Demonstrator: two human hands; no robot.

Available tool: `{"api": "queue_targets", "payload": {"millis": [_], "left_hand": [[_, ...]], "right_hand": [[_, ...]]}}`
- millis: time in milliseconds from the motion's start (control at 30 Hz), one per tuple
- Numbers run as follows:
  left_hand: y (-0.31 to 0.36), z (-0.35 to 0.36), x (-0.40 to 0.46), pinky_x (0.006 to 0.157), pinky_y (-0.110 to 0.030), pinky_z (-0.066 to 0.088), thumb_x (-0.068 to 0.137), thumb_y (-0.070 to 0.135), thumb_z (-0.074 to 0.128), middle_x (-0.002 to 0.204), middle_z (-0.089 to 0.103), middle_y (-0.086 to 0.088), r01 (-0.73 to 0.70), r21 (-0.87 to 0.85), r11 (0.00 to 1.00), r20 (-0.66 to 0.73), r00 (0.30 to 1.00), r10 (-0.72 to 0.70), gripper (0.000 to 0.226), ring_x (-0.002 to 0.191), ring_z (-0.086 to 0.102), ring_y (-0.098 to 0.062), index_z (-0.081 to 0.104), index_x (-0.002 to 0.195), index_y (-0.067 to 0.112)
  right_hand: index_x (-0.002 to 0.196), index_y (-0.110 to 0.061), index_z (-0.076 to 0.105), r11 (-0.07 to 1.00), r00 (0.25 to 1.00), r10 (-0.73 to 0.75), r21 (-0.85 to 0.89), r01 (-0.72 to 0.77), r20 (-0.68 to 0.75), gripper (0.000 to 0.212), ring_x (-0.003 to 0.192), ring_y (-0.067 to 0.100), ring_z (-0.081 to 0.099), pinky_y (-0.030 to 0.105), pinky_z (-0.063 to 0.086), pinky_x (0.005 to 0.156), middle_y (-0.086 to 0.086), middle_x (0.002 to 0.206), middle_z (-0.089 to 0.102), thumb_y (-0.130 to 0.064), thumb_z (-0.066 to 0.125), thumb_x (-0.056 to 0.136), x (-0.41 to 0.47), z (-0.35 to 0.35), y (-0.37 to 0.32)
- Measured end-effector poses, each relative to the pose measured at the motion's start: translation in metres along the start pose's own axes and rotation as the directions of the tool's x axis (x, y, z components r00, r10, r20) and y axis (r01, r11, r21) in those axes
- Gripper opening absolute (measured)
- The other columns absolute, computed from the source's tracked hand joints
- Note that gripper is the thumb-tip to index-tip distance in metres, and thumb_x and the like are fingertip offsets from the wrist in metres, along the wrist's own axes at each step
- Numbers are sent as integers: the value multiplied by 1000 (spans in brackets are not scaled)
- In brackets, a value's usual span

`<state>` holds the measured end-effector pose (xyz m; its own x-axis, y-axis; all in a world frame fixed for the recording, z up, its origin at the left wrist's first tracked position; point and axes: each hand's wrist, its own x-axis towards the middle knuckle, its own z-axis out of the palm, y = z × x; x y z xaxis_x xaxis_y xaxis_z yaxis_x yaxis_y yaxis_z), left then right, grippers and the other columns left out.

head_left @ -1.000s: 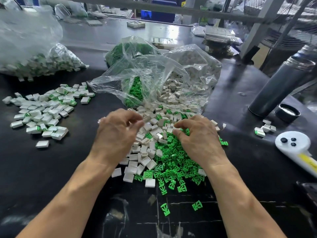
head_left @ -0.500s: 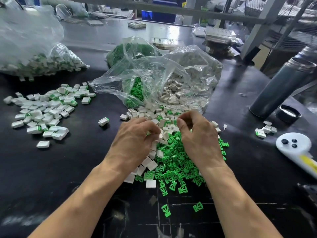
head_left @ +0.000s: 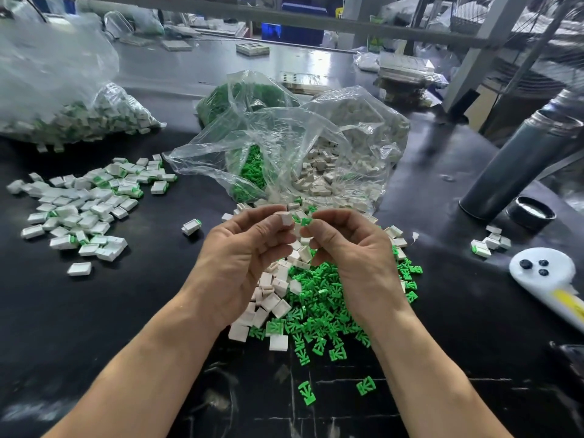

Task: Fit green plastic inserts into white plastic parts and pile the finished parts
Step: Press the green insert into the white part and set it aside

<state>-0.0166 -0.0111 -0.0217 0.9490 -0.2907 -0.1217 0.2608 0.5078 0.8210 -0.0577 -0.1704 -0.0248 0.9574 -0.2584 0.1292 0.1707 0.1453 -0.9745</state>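
Plastic throughout, hard and light by the look of it. Far left, a clear bag [head_left: 63, 90] of finished parts slumps on the black bench [head_left: 94, 327]; nearer lies the finished pile [head_left: 82, 210], with one stray done piece [head_left: 191, 226] between pile and hands. Left hand [head_left: 240, 263] is raised over the loose stock, thumb and forefinger pinched on a white part [head_left: 287, 219]. Just beside it, not quite touching, the right hand [head_left: 350, 257] pinches a green insert [head_left: 305, 221] at its fingertips; other fingers curled loosely. Below the hands, white shells [head_left: 268, 298] lie left and green inserts [head_left: 325, 314] right, spilling from two open bags [head_left: 284, 147]. Judgement: both pieces are small, stiff and smooth, likely to slip or flick away if squeezed off-centre; best held by the flat sides, leaving the shell's open end and the insert's leading end free. Judgement: the green prongs look thin and might bend if forced askew. Right side holds a grey flask [head_left: 518, 165], its cap [head_left: 531, 213], a few parts [head_left: 489, 243] and a white handset [head_left: 546, 273]. Bare bench between hands and pile gives clear passage for dropping off leftward; the near edge is out of view.
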Motion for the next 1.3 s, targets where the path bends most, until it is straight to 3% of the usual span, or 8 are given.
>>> {"api": "queue_targets", "payload": {"millis": [167,333,733,1000,1200,1300], "left_hand": [[2,3,-4,69,-26,61,80,12,71,91,77,-14,35,-45,998,39,999,-33,16,75,74,-19,79,94,10],[1,3,-5,67,-25,61,80,14,72,96,77,-15,62,-52,997,48,997,-60,17,76,74,-19,77,97,11],[-5,3,-5,63,-23,58,70,18,80,91,73,-13,0,81,997,49,999,-4,28,70,67,-16,78,97,9],[-6,4,-7,69,-29,61,70,19,81,88,77,-17,-124,249,961,52,992,114,32,74,73,-23,72,98,4],[-4,-1,-6,72,-29,62,79,16,79,92,78,-19,-155,360,920,79,988,135,31,77,74,-25,71,104,0],[-2,0,-6,72,-30,62,74,26,82,92,77,-19,-170,395,903,81,985,150,36,76,73,-25,73,101,4]], "right_hand": [[92,-23,78,999,999,-1,53,-1,40,6,72,15,66,26,54,58,10,89,77,-24,79,85,-2,1,1],[91,-24,79,998,1000,-4,56,4,7,6,70,13,64,24,52,56,9,85,74,-24,78,85,-2,2,0],[97,-8,74,995,997,-66,-79,64,-31,7,59,12,60,22,52,56,-2,74,71,-13,75,92,-5,1,-3],[95,-15,73,968,990,-133,-220,119,-52,5,62,10,62,22,52,58,1,80,72,-12,76,92,-5,1,-1],[96,-13,74,974,995,-97,-207,98,12,7,64,8,64,20,53,58,-2,80,74,-7,74,93,-3,-3,0],[99,-11,74,989,1000,-26,-146,28,14,6,62,14,65,23,54,60,3,81,75,-12,74,93,-2,-4,1]]}}
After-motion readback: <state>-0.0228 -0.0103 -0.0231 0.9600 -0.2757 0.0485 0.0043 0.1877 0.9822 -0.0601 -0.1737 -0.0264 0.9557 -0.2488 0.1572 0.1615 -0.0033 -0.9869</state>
